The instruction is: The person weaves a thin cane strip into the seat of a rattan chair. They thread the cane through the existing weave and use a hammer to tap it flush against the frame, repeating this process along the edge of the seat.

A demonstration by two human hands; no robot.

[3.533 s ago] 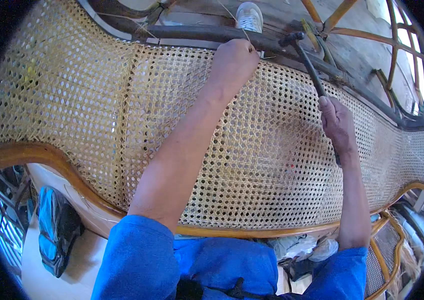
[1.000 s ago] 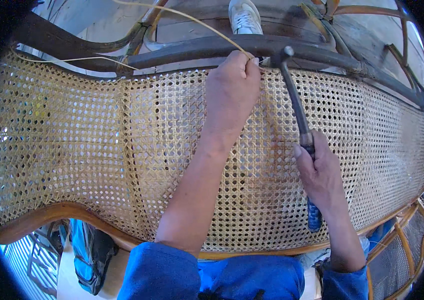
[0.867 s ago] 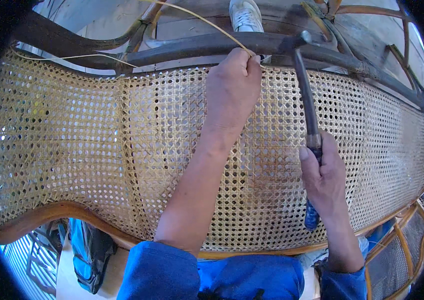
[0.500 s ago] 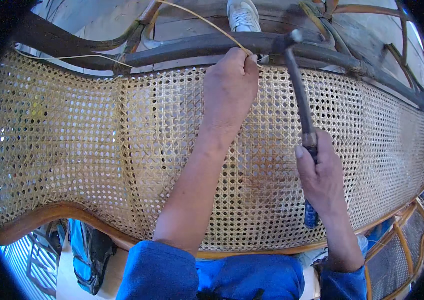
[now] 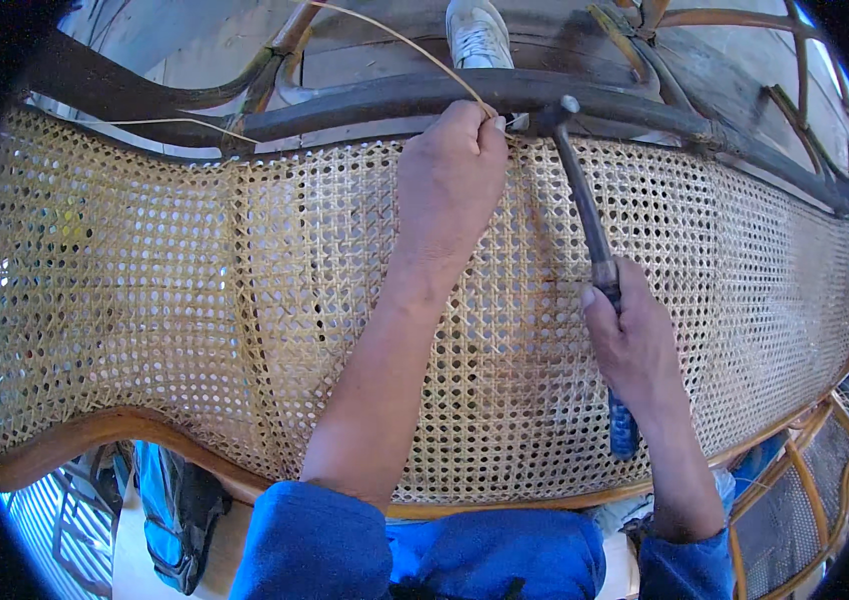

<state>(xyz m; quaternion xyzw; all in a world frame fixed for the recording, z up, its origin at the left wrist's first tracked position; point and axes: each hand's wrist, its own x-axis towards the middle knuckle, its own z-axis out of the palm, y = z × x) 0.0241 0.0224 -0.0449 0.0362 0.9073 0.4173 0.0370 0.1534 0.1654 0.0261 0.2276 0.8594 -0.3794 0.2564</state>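
Note:
A large woven cane panel point(image 5: 505, 400) lies in front of me, its far edge along a dark curved wooden rail point(image 5: 345, 115). My left hand point(image 5: 452, 175) is closed at that far edge, thumb and fingers pinched on a thin pale cane strip point(image 5: 395, 35) that arcs away over the rail. Something small and thin sticks out right of the fingertips; I cannot make out what it is. In my right hand point(image 5: 637, 345) is a hammer point(image 5: 585, 205) with a dark metal shaft and blue grip. Its head is just right of my left fingertips, by the rail.
Another pale strip point(image 5: 160, 121) runs along the far left edge. A brown wooden rail point(image 5: 125, 425) borders the near side. Bent wooden frame pieces point(image 5: 745, 18) and a white shoe point(image 5: 480, 35) are beyond the panel. A blue and black bag point(image 5: 170, 520) sits lower left.
The hammer head has come down and left, closer to my left fingertips. My left hand keeps its pinch on the strip; the whole view has shifted slightly.

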